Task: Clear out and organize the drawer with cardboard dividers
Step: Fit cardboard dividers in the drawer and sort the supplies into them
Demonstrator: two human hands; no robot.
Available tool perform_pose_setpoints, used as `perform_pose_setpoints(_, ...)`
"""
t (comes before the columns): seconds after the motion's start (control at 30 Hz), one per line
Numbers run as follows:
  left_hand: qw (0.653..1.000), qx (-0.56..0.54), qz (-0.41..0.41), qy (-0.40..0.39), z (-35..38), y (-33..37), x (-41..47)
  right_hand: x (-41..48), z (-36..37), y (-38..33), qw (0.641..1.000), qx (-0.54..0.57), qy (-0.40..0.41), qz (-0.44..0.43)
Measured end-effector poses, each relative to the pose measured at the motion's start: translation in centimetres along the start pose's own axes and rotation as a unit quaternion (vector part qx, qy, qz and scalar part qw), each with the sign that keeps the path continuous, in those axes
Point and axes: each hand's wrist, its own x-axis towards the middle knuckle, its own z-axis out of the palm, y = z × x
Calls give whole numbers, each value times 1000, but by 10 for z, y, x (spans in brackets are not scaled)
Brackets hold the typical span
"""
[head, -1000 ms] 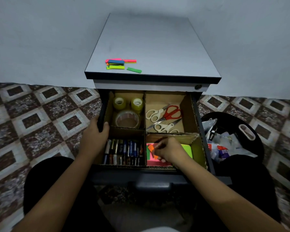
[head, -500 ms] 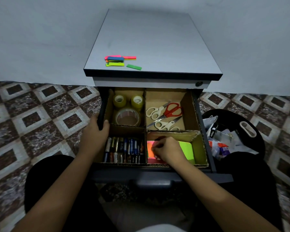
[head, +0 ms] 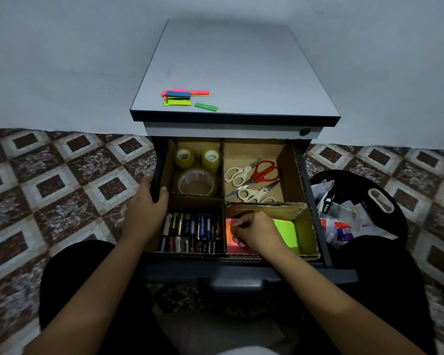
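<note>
Four cardboard compartments divide the open drawer (head: 309, 175), and the step in hand looks to be settling sticky notes into the one under the right hand (head: 256, 233). That hand rests curled on the orange pad (head: 228, 230), fingertips pinched at its near-left edge; whether it truly grips a pad or only presses on it, I cannot tell. Just right of it lies the green pad (head: 289, 233), and a pink pad (head: 237, 249) shows beneath the wrist. The left hand (head: 146, 208) is clenched on the drawer's left wall, beside the batteries (head: 190, 233), steadying it. To do this well, keep that brace firm, square the orange pad against the divider (head: 267, 210) beyond the right hand, and lay the pads flat side by side so none rides up on another; the far divider sags a little, so avoid pushing on it. The tape rolls (head: 196, 172) and scissors (head: 251, 181) beyond the hands look sorted. Loose coloured strips (head: 182, 97) wait on the cabinet's top surface (head: 241, 60), well beyond both hands, and probably belong in this same compartment next. Compared with a second ago, the right hand has slid slightly leftward and lower over the orange pad, its fingers closing flatter, while the left hand has stayed put on the wall; nothing else has shifted.
</note>
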Motion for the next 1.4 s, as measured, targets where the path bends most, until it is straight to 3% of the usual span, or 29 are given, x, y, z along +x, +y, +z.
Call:
perform_pose_setpoints(0.17,1000,7,1,1,0,0,1,-10,-30,-44,974,-147,80,-153)
perform_pose_setpoints(0.3,1000,5,-1,1,0,1,1,8,-61,-98,929,-156,169,-291)
perform_pose_setpoints(0.43,1000,11,-2,3,-1,-2,2,47,-75,-145,864,-255,211,-380)
perform_pose_setpoints(0.53,1000,3,2,4,-1,-1,1,78,-76,-163,835,-354,180,-381)
perform_pose_setpoints(0.7,1000,2,3,0,0,-2,3,94,-82,-172,821,-430,116,-358)
perform_pose_setpoints(1.03,1000,7,-1,-5,-1,-4,3,90,-75,-160,760,-466,198,-408)
perform_pose_setpoints(1.13,1000,4,-2,-7,-1,-4,3,81,-76,-149,783,-409,216,-416)
perform_pose_setpoints(1.23,1000,-7,-2,-7,-1,-2,2,57,-74,-134,856,-260,204,-398)
perform_pose_setpoints(1.33,1000,-10,-3,-8,-1,-1,2,27,-69,-111,936,-114,142,-303)
perform_pose_setpoints(1.4,1000,-7,-5,-8,0,-1,2,9,-64,-90,969,-34,77,-232)
